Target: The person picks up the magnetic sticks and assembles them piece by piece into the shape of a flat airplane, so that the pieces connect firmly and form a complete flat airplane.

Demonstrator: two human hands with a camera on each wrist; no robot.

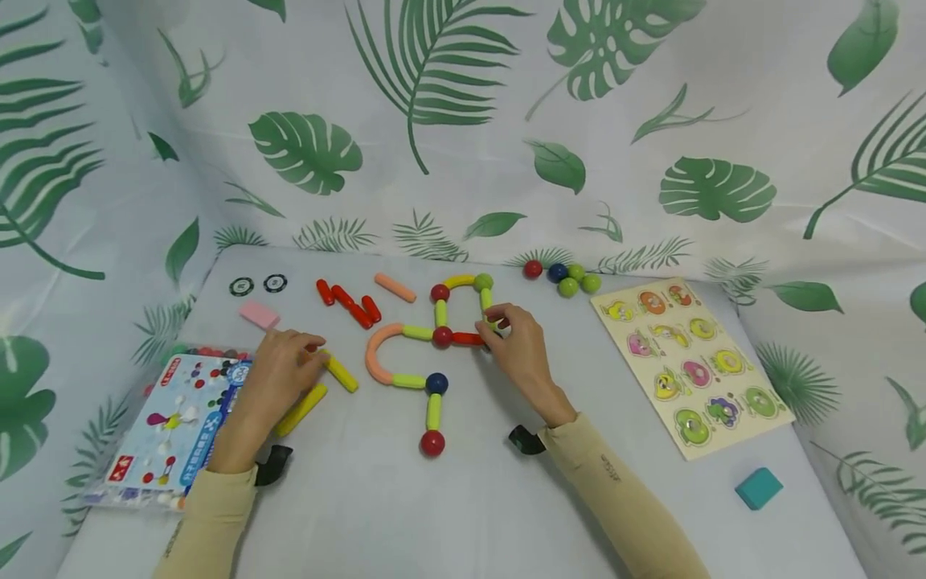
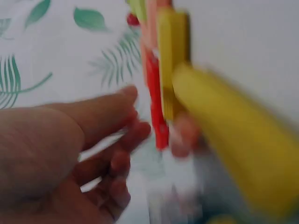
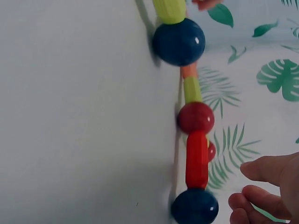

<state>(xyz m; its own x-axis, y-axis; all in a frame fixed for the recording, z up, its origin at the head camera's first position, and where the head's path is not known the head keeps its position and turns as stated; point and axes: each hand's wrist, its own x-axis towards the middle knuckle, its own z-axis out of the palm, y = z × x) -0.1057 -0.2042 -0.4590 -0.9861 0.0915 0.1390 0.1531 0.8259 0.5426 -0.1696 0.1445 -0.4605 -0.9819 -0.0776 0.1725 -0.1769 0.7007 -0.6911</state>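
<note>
Bench (image 1: 448,515): white surface, backed and flanked by leaf-print cloth.

Rod-and-ball figure (image 1: 434,346): laid flat at mid-bench. It is made up of red, blue and green balls joined by yellow-green, yellow and red rods and one curved orange rod; a red ball (image 1: 432,443) forms its near end. In the right wrist view a red rod (image 3: 196,159) is seen between a red ball (image 3: 195,117) and a blue ball (image 3: 194,207).

Right hand (image 1: 517,347): placed at the figure's right side, fingertips curled against the end of the red rod (image 1: 467,338) and the green rod above it. What lies between the fingertips is hidden, so the grip cannot be told for certain.

Left hand (image 1: 278,374): rested on the bench at left, fingers bent over the end of a yellow rod (image 1: 340,372); a second yellow rod (image 1: 300,410) lies just beside it. The left wrist view is blurred, so whether a rod is pinched cannot be told.

Packet (image 1: 170,430): flat printed bag at the left edge, partly under the left forearm; small coloured pieces are seen through its clear rim.

Loose items: red rods (image 1: 349,303), orange rod (image 1: 395,287), pink block (image 1: 259,314), two black discs (image 1: 257,285), a cluster of loose balls (image 1: 566,277) at the back.

Puzzle board (image 1: 690,366): at right, each recess filled with a coloured peg piece. A teal block (image 1: 759,488) lies near it.
</note>
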